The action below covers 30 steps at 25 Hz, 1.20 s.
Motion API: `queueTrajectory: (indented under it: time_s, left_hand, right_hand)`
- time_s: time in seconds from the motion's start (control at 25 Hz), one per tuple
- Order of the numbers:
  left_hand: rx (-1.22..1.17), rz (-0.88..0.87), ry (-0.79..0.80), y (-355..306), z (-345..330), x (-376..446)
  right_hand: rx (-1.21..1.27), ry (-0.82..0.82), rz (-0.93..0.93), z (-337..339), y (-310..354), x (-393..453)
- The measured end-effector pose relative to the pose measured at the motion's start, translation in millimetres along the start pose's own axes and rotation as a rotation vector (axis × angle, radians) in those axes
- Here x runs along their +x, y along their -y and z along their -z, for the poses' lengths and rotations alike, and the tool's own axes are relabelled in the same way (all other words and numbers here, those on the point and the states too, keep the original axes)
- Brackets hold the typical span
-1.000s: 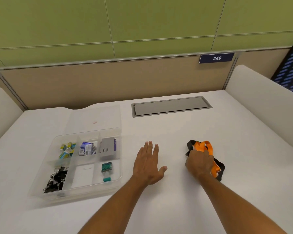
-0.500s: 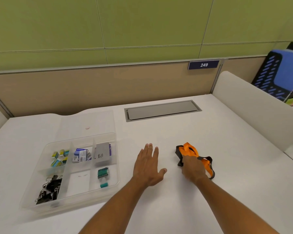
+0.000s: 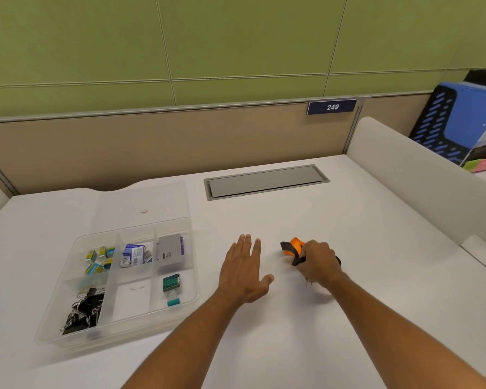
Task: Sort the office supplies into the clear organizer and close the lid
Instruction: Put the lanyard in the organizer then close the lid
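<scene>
We gather the last loose item, an orange-and-black lanyard, beside the organizer.

A second ago the lanyard [image 3: 294,249] lay spread in loops on the desk [image 3: 376,248]; now our right hand [image 3: 319,263] has bunched it, fingers curled tight around it, well to the right of the clear organizer [image 3: 68,339], so we judge it ready to carry over. Our left hand [image 3: 243,272] rests flat between the two, fingers straight and slightly spread. The organizer holds black binder clips [image 3: 84,313], small staple boxes [image 3: 98,261], a blue packet [image 3: 134,254], a grey card [image 3: 169,249] and teal pieces [image 3: 171,283]; its lid [image 3: 143,203] lies open behind.
</scene>
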State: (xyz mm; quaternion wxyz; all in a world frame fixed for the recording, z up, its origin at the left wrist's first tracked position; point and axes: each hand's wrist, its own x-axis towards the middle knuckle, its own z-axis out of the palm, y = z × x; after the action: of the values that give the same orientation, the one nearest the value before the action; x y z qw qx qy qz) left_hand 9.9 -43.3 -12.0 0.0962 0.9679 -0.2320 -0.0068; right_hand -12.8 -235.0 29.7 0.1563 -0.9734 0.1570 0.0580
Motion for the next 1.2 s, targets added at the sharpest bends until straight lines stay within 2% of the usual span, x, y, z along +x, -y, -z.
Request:
queueTrajectory:
  time_s: [0.32,0.56,0.84,1.04,1.2]
  left_hand:
    - [-0.017,-0.027,0.026,-23.8,-0.5,7.3]
    - [-0.079,0.033,0.08,-28.3,-4.2,13.9]
    - [-0.173,0.023,0.228,-46.6,-15.4,22.9]
    - [-0.258,-0.025,0.268,-79.2,-20.3,44.1]
    - [-0.145,-0.067,0.365,-98.0,-23.6,62.9]
  right_hand:
    - [0.202,-0.13,0.162,101.7,28.7,3.0]
    - [0.3,-0.297,0.217,140.3,43.3,-1.4]
    - [0.263,-0.311,0.173,134.4,23.6,9.3]
    - [0.273,-0.305,0.131,118.2,-6.9,15.1]
    - [0.287,-0.304,0.11,110.8,-27.1,19.3]
